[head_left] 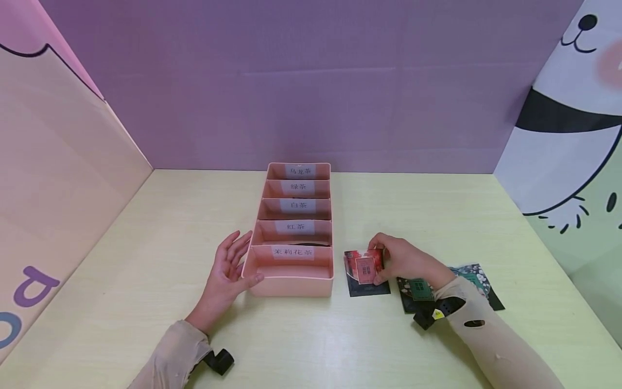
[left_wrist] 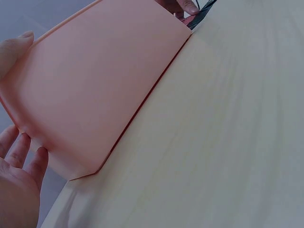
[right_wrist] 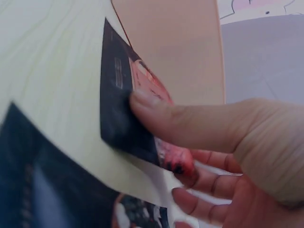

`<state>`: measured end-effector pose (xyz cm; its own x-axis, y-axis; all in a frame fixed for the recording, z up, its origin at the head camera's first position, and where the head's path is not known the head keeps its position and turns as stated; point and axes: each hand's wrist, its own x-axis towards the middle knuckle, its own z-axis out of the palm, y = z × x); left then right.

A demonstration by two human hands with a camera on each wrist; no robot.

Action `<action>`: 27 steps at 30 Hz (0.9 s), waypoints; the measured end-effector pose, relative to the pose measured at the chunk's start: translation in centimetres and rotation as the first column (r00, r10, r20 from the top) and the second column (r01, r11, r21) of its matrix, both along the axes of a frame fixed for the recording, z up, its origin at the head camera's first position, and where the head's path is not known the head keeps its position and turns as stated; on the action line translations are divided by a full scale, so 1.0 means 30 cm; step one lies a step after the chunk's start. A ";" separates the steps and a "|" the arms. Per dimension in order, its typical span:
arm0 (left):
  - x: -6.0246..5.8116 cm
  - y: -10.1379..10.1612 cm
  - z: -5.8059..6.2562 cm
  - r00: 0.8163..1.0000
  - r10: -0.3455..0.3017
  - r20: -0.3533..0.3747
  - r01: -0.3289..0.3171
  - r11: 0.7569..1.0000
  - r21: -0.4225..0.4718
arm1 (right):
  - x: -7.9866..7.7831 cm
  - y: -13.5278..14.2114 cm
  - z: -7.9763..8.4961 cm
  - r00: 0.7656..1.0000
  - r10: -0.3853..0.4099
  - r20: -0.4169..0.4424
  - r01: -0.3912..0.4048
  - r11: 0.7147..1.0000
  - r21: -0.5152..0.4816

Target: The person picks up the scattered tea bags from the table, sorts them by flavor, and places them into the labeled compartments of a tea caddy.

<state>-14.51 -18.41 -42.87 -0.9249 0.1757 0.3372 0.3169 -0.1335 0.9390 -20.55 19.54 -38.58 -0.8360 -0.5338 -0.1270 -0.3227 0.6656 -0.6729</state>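
Note:
A pink divided box (head_left: 291, 287) with Chinese tea labels stands in the middle of the table. My left hand (head_left: 225, 273) touches its near left corner, the thumb at the front rim and relaxed fingers along the left side. To the right of the box, my right hand (head_left: 405, 258) pinches a red and black tea sachet (head_left: 365, 270). In the right wrist view the thumb lies on the face of this sachet (right_wrist: 118, 102), which is tilted, with fingers behind it. Dark green floral tea sachets (head_left: 420, 290) lie under my right wrist, partly hidden by it.
The box has several compartments in a row, the front one (head_left: 291, 270) nearest me. A purple wall panel (head_left: 320, 108) stands behind the table (head_left: 194, 216), with printed panels at left and right. A camera is strapped to each wrist.

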 end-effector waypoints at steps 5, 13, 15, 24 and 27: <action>0.002 -0.001 0.004 1.000 0.012 0.010 -0.012 1.000 -0.018 | -0.007 0.015 0.005 0.997 -0.020 -0.080 0.015 0.998 -0.064; 0.001 0.001 0.012 1.000 0.010 0.025 -0.010 1.000 -0.013 | -0.013 0.029 0.017 0.972 -0.097 -0.215 0.066 0.987 -0.147; 0.001 0.002 0.013 1.000 0.013 0.028 -0.013 1.000 -0.016 | -0.013 0.032 0.021 0.970 -0.116 -0.214 0.082 0.983 -0.164; 0.002 0.005 0.013 1.000 0.014 0.022 -0.014 1.000 -0.010 | -0.032 0.046 0.044 0.969 -0.185 -0.163 0.137 0.954 -0.267; 0.003 0.004 0.011 1.000 0.016 0.027 -0.015 1.000 -0.014 | -0.037 0.045 0.060 0.968 -0.191 -0.160 0.142 0.950 -0.279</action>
